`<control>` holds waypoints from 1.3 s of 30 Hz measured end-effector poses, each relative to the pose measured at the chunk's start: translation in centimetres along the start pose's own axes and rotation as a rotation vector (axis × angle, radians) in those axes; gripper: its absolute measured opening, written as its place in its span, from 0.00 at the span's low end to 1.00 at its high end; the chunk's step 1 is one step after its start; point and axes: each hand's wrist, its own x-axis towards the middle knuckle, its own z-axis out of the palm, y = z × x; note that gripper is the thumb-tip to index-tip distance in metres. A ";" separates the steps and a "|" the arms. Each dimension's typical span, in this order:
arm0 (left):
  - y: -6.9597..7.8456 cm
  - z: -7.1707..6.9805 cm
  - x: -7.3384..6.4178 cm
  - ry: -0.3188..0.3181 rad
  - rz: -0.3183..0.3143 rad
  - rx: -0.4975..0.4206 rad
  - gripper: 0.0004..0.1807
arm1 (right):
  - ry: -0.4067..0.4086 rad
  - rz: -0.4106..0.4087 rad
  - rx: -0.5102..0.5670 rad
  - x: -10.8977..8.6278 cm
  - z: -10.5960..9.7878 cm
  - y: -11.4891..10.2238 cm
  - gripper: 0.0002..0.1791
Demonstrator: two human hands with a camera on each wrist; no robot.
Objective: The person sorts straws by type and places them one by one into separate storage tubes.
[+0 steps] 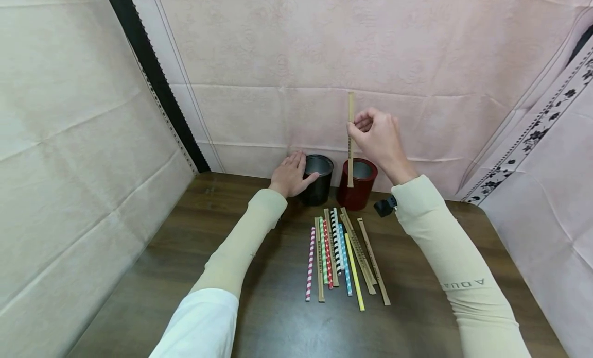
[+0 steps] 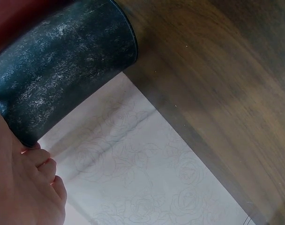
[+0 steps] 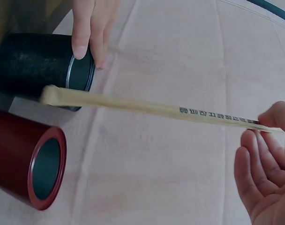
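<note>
My right hand [image 1: 382, 139] pinches a straw in a tan printed paper wrapper [image 1: 350, 105] near its middle in the head view, holding it upright. The straw's lower end overlaps the red cup [image 1: 354, 195] in the head view; the right wrist view shows that end apart from the red cup's mouth. My left hand [image 1: 292, 175] holds the black cup [image 1: 316, 195] near its rim, the thumb on one side and the fingers on the other. In the right wrist view the left thumb [image 3: 80, 40] lies against the black cup's rim.
Several straws lie in a loose row on the brown table [image 1: 259, 306], among them a pink striped straw [image 1: 310, 265], a yellow straw [image 1: 354, 273] and tan wrapped straws [image 1: 372, 260]. Pale cloth [image 1: 231, 64] hangs close behind the cups and along both sides.
</note>
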 end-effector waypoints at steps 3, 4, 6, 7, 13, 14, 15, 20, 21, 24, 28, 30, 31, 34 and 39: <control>0.1 0.0 -0.1 -0.001 -0.003 -0.005 0.50 | 0.052 -0.009 0.031 0.3 0.6 -0.1 0.12; 0.0 0.0 -0.1 -0.003 -0.005 -0.003 0.50 | 0.064 -0.014 0.039 0.4 0.8 -0.2 0.12; 0.0 0.0 -0.1 -0.004 -0.008 0.000 0.51 | 0.083 -0.020 0.052 0.6 1.3 -0.2 0.12; 0.0 0.0 -0.1 -0.003 -0.010 -0.001 0.51 | 0.089 -0.021 0.057 0.7 1.5 -0.2 0.12; 0.0 0.1 -0.2 0.003 -0.012 0.003 0.51 | 0.104 -0.017 0.078 1.0 3.2 -0.3 0.11; 0.0 0.1 -0.2 0.003 -0.013 0.003 0.51 | 0.103 -0.014 0.081 1.0 3.5 -0.3 0.11; -0.1 0.2 -0.1 0.001 -0.013 0.001 0.51 | 0.100 -0.011 0.088 1.0 3.9 -0.3 0.11; -0.2 0.4 0.0 -0.016 -0.019 -0.004 0.52 | 0.088 -0.006 0.108 0.8 5.6 0.3 0.11; -0.2 0.4 0.1 -0.020 -0.020 -0.003 0.52 | 0.086 -0.006 0.112 0.8 5.9 0.4 0.11; -0.1 0.5 0.2 -0.020 -0.017 0.004 0.51 | 0.080 -0.004 0.114 0.6 6.9 1.0 0.10; 0.2 0.6 0.2 -0.006 -0.007 0.012 0.51 | 0.087 0.007 0.113 0.3 8.1 2.0 0.10; 0.3 0.6 0.2 0.000 -0.003 0.014 0.51 | 0.093 0.012 0.112 0.1 8.7 2.5 0.11; 0.4 0.6 0.3 0.000 -0.001 0.016 0.51 | 0.097 0.012 0.114 0.0 8.9 2.7 0.11; 0.3 0.5 0.4 -0.002 0.006 0.017 0.51 | 0.099 0.013 0.140 -0.2 9.5 3.2 0.13; -0.3 0.2 0.5 -0.001 0.002 0.026 0.52 | 0.064 -0.010 0.201 -0.4 9.4 3.2 0.20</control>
